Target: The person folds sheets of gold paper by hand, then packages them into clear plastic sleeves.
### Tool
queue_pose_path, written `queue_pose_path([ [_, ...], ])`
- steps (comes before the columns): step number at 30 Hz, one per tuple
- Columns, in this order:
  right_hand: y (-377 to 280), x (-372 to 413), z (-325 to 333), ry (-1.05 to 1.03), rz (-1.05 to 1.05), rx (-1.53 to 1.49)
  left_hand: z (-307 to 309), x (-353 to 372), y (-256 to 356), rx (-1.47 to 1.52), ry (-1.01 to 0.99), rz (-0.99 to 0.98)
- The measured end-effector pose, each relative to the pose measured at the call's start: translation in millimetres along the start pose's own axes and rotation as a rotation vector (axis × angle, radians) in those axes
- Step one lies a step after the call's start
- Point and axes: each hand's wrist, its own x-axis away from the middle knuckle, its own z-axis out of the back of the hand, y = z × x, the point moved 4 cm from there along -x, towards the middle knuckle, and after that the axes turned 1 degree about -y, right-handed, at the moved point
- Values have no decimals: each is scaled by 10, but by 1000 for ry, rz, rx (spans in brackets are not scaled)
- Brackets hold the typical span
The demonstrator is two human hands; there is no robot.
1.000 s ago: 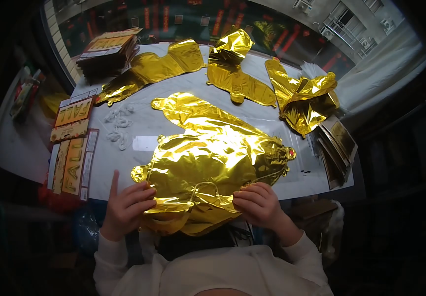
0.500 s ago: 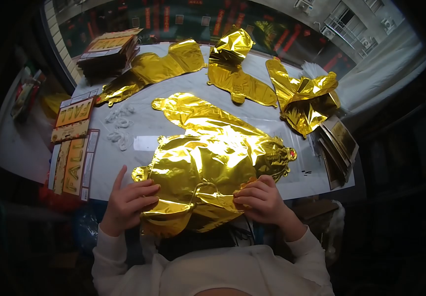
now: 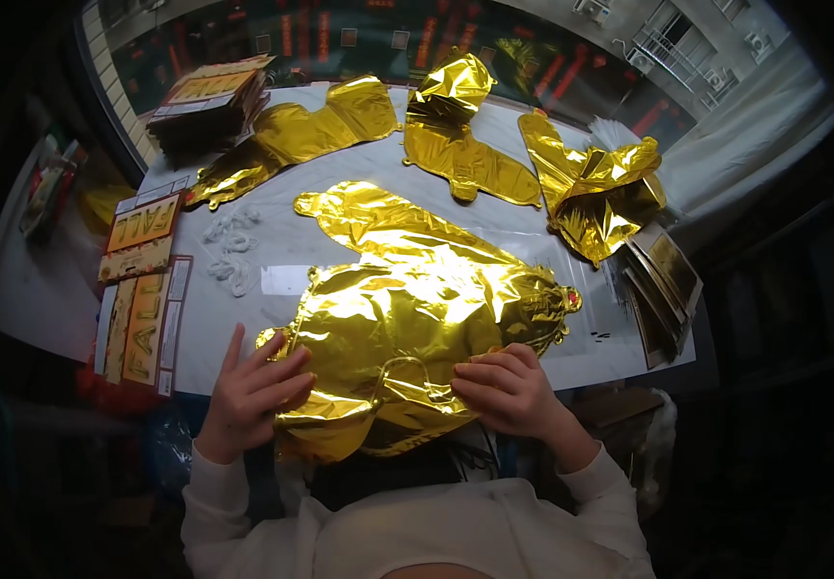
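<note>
I see both hands gripping the gold foil balloon [image 3: 407, 338] at the desk [image 3: 272, 251] edge. The left hand [image 3: 253, 391] pinches its left side, the right hand [image 3: 504, 391] its right. Cards [image 3: 142, 318] lie left of the balloon.

L hand [image 3: 251, 394], R hand [image 3: 510, 391]: pinch grip

The large gold foil balloon [image 3: 407, 309] covers the near middle of the surface [image 3: 533, 220] and hangs over its front edge, leaving a bare strip beyond it before the row of foil shapes [image 3: 460, 154] along the far side. On the left, a narrow lane runs between the balloon and the white scraps [image 3: 229, 253] and printed cards [image 3: 142, 289]. On the right, a small bare patch ends at the card stack [image 3: 666, 285].
</note>
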Motion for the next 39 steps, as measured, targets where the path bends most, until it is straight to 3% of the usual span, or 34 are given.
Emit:
queue_pose_path([
  [25,45,13,12,43,-35,-68,17,-17,-37,49,-63,68],
  [31,102,-142,121,-33,-142,-234,5,-88,-48,102,9,185],
  [33,201,-153,69,-39,-307,-289,-67,-108,-72,106,48,212],
  [35,279,-223,27,-56,-387,-332,-107,-120,-176,238,268,366],
  [37,324,-310,-18,-34,-589,-502,-168,-172,-214,180,244,461],
  [39,358,-317,-93,11,-633,-484,-179,-295,-190,130,218,577],
])
